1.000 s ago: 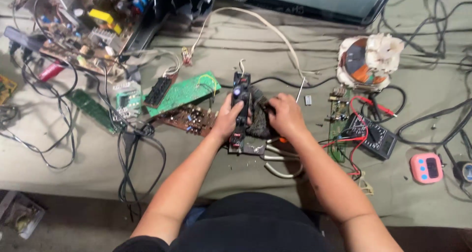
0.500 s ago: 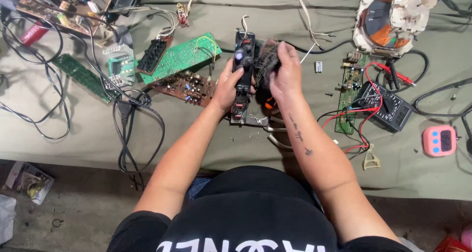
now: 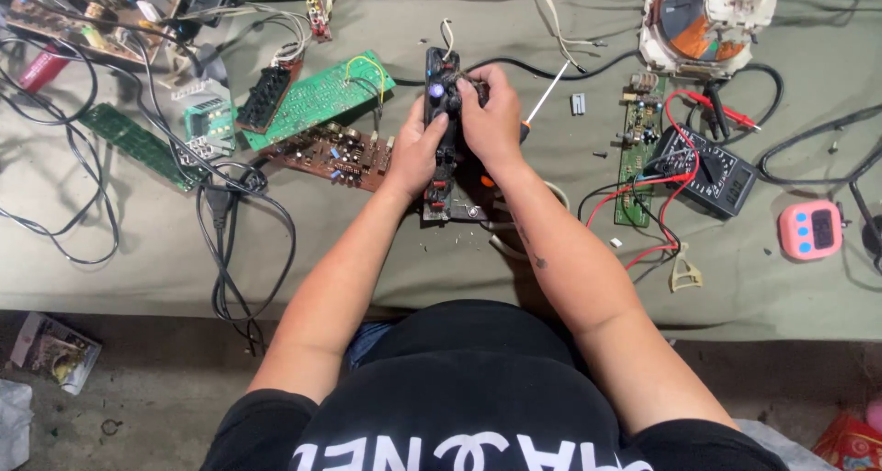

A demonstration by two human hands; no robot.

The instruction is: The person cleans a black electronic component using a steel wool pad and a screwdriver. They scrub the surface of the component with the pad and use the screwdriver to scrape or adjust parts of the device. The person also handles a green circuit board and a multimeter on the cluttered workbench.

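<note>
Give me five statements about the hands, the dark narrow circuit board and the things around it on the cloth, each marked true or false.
1. Both hands, left hand and right hand, grip the dark narrow circuit board. True.
2. The pink square timer lies left of the hands. False: it lies far to the right, near the cloth's edge.
3. The green rectangular circuit board lies left of the held board. True.
4. The black multimeter has blue leads. False: its leads are red and black.
5. A screwdriver with a thin metal shaft lies beside the right hand. True.
</note>
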